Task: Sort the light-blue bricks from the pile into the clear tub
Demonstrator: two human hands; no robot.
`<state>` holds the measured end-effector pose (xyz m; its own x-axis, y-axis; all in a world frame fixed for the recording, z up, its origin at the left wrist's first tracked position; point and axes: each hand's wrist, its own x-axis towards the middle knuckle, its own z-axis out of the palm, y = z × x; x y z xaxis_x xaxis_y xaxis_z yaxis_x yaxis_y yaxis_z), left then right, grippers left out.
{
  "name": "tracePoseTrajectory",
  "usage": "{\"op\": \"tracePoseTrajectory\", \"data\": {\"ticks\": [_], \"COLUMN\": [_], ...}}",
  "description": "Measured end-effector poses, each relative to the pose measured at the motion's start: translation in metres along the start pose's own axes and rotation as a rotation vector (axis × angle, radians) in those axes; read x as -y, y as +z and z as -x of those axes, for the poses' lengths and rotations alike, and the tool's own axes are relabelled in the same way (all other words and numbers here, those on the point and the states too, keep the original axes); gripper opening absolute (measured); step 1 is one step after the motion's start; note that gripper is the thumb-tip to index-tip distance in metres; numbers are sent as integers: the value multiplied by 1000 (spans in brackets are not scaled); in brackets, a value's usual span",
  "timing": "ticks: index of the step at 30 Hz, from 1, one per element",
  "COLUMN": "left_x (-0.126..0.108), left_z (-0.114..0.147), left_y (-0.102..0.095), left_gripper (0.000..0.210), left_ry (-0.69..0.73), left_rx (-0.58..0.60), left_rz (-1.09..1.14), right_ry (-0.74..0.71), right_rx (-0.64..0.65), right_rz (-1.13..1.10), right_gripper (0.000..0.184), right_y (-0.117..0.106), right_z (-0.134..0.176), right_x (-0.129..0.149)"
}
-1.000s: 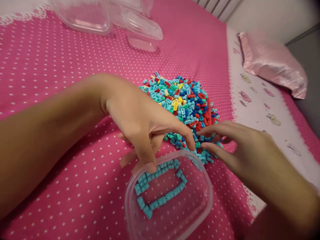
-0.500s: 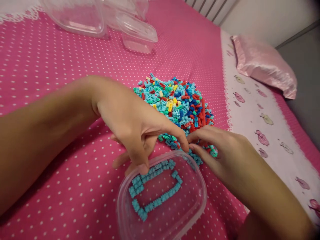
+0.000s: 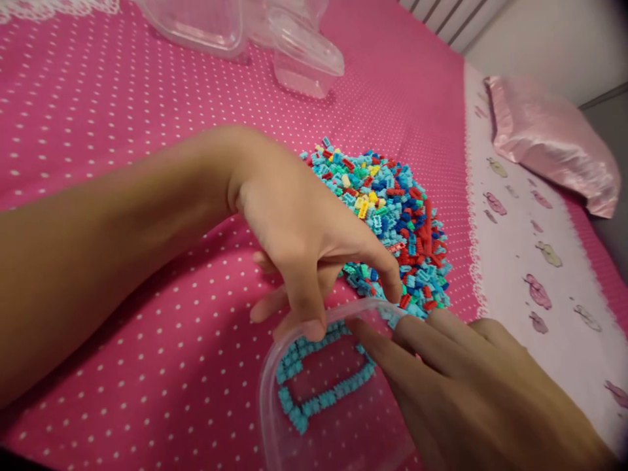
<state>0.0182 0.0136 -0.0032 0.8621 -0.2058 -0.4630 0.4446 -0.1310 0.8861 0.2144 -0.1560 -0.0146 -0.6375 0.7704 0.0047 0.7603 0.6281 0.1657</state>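
Clearly, arched left hand (image 3: 294,219) clamped on tub rim (image 3: 267,399), right hand (image 3: 451,386) palm-down, grip unclear.

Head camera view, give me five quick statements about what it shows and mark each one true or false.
1. The left hand touches the rim of the near clear container. True.
2. The right hand rests on the pillow. False: it is over the near clear container.
3. Light-blue bricks show within that container's rim. True.
4. The brick pile is all one colour. False: it mixes blues, red, yellow and green.
5. The bedspread has white dots. True.
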Motion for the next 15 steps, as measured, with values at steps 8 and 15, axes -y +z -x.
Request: {"op": "tracePoseTrajectory", "data": {"ticks": [8,15], "left_x": [-2,0], "left_z": [-1,1], "left_y": [4,6], "left_gripper": [81,74], "left_ry": [-1,20], "left_rx": [-77,-112], "left_rz": [-47,-107], "right_ry": [75,93], "right_rx": [45,9], "right_rz": [23,-4], "right_gripper": [27,38], "right_y": [-2,0], "right_z": [-6,-1], "right_x": [9,9]}}
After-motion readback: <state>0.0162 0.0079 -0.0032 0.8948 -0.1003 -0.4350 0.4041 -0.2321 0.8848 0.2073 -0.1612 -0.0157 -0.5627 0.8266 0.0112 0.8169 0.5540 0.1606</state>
